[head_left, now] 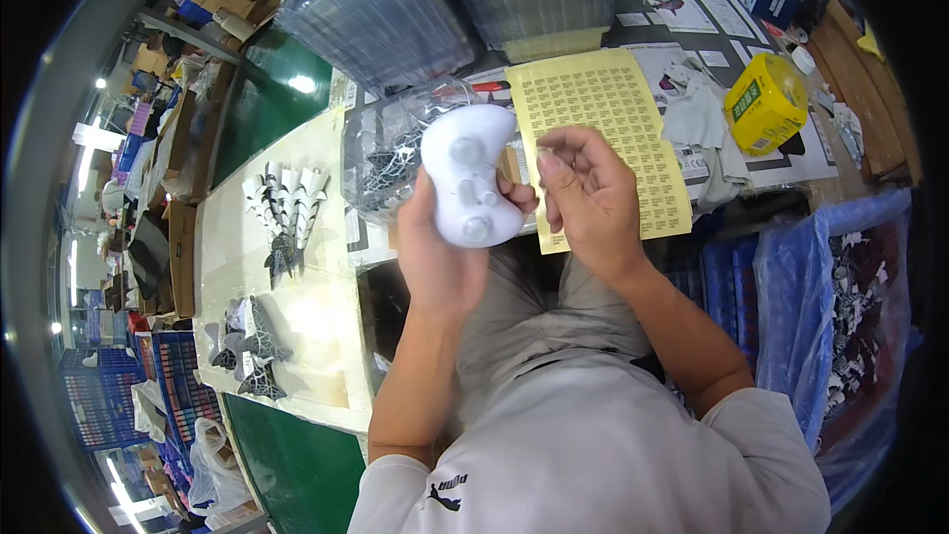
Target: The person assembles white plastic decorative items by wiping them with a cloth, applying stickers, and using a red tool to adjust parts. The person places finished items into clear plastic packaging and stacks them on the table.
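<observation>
A white game controller [470, 163] with round thumbsticks is in my left hand [442, 255], whose fingers wrap round its lower side. My right hand [593, 200] is just to the right of it, thumb and index finger pinched together. Whatever is between those fingertips, if anything, is too small to make out. Under and behind the right hand lies a yellow sheet of small printed labels [593, 89]. To the left of the controller, a clear plastic bag [381, 153] holds black parts with a white crackle pattern.
Stacks of clear plastic trays [376, 15] stand at the back. On the left table lie patterned strips [287, 203] and dark patterned pieces [252, 346]. A yellow bottle [766, 104] and a grey rag [702, 124] are at right, above a blue-lined bin [791, 287] of scraps.
</observation>
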The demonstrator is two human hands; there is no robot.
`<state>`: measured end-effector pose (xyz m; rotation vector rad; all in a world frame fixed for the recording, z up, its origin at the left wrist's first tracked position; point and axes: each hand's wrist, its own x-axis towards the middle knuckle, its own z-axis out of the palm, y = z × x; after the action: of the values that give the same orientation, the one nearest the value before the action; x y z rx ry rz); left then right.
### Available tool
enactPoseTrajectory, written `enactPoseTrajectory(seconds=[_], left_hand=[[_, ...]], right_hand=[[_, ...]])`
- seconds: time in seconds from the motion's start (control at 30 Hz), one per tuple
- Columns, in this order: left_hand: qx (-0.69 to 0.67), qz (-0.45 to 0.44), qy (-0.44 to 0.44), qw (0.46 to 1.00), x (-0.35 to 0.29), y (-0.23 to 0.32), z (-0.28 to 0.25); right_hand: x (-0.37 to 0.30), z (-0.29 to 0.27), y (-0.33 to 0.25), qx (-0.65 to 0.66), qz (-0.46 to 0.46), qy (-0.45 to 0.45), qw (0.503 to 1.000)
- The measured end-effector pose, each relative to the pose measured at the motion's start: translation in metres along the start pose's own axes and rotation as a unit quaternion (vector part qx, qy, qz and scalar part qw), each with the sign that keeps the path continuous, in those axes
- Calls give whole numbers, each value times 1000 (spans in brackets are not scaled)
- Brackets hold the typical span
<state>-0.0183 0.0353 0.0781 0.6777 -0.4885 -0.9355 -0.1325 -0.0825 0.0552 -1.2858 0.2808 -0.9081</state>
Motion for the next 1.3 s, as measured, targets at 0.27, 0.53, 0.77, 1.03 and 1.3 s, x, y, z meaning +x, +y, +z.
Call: enactPoseTrajectory(seconds=[0.27, 0.53, 0.77, 1.03, 1.3], left_hand=[[490, 61, 23, 869, -13, -7, 9], [645, 79, -6, 760, -15, -5, 18], [681, 134, -8, 720, -17, -8, 13], [666, 187, -27, 721, -20, -5, 4], [473, -26, 45, 880, -29, 11, -10]], right_hand=[[4, -25, -16, 39, 62, -133, 988], [2, -35, -8, 38, 59, -146, 987], [4, -44, -1, 106, 152, -121, 975], [5, -36, 3, 34, 110, -113, 987], [15, -22, 8, 74, 126, -98, 984]])
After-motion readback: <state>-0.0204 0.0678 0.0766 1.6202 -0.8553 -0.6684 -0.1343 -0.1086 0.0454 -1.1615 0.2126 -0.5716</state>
